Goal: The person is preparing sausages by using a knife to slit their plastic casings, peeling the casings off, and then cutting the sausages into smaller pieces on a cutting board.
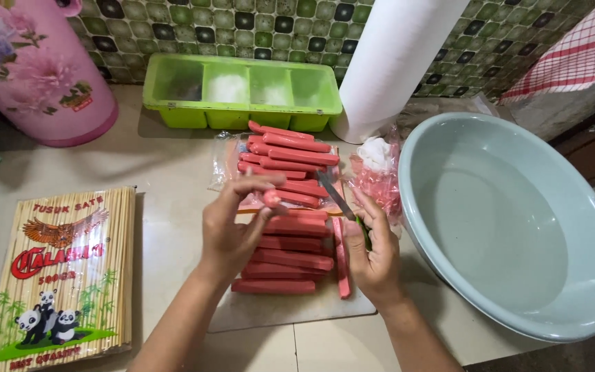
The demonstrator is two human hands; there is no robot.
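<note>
Sausage (272,198) sits pinched in left hand (232,231) fingertips, above the sausage rows (290,255), long axis roughly toward camera, rounded end facing up-right. Right hand (373,251) is clamped on a knife (335,196), blade pointing up-left. Cutting board (290,310) lies underneath; pale basin (587,303) at right.

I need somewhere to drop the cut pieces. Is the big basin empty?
Empty: the basin shows only its bare pale inside, with no pieces in it.
</note>
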